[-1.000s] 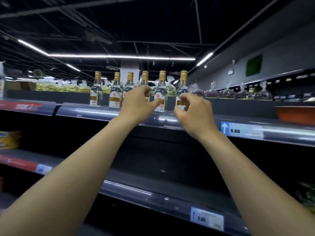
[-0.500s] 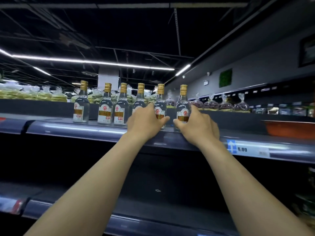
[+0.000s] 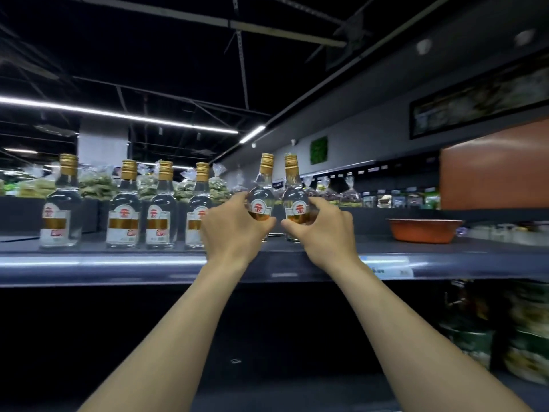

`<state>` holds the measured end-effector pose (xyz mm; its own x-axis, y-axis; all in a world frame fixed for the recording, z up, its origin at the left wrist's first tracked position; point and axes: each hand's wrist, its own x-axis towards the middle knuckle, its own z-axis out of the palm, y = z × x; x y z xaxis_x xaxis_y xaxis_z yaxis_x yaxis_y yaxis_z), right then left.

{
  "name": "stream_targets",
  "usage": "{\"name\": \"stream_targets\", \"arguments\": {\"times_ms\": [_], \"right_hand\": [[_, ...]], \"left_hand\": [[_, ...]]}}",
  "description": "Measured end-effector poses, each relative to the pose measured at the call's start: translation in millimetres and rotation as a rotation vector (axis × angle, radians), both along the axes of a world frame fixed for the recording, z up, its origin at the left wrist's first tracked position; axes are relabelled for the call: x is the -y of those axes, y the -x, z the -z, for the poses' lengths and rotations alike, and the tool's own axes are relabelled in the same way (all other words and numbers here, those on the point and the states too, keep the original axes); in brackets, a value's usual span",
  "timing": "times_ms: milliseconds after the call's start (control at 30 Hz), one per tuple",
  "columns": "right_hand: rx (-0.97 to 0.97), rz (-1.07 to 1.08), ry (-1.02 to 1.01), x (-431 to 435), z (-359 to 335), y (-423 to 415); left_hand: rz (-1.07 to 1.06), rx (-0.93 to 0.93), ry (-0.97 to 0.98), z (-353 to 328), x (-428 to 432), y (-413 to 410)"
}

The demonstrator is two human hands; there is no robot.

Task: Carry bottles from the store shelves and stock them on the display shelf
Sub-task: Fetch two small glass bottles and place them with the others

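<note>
Since half a second back both hands have gone from reaching at the bottle bases to a full grip, and the two end bottles now sit closer together, apart from the rest of the row. Left hand (image 3: pixel 234 226) wraps its fingers round the lower body of the left bottle (image 3: pixel 263 185); right hand (image 3: pixel 322 230) does the same on the right bottle (image 3: pixel 296 188). We can't tell if the bases are off the shelf (image 3: pixel 118 264) yet, the hands hide them.

Both bottles are at that shelf, straight ahead and just on the far side of the hands, long axis vertical, gold caps up. The left one leans a touch right at the neck, the right one is upright. Each hand is nearest its own bottle, so no crossing needed.

We judge this as the pick-up step. The next move should be straight up, then back toward us over the shelf lip, keeping both upright and not knocking them together.

Left of the hands, four more bottles (image 3: pixel 162 209) stand in a row, the closest just beside the left hand. Behind them, bagged snacks (image 3: pixel 95 185). Right, well apart, an orange tub (image 3: pixel 421 230).
</note>
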<state>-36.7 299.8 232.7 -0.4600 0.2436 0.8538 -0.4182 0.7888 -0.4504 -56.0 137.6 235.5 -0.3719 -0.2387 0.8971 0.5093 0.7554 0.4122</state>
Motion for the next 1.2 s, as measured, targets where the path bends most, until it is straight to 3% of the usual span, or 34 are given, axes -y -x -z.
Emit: {"name": "stream_targets", "arguments": {"times_ms": [267, 467, 633, 767, 1067, 1200], "right_hand": [[-0.164, 0.074, 0.084, -84.5, -14.4, -84.5], [-0.063, 0.232, 0.119, -219.2, 14.6, -179.2], [-0.005, 0.427, 0.123, -349.7, 72.6, -281.3], [0.125, 0.563, 0.248, -443.1, 139.4, -362.6], [0.209, 0.794, 0.535, -577.1, 281.3, -526.6], [0.192, 0.940, 0.626, -631.1, 325.9, -590.6]], "left_hand": [[0.522, -0.066, -0.070, -18.1, -95.7, -47.7], [0.708, 0.040, -0.013, 6.9, -237.7, -110.8], [0.882, 0.191, -0.037, 62.9, -375.1, -182.8], [1.038, 0.371, -0.048, 118.9, -477.8, -242.9], [1.384, 0.684, 0.138, 258.1, -668.3, -386.1], [1.477, 0.730, 0.242, 309.1, -748.6, -445.2]]}}
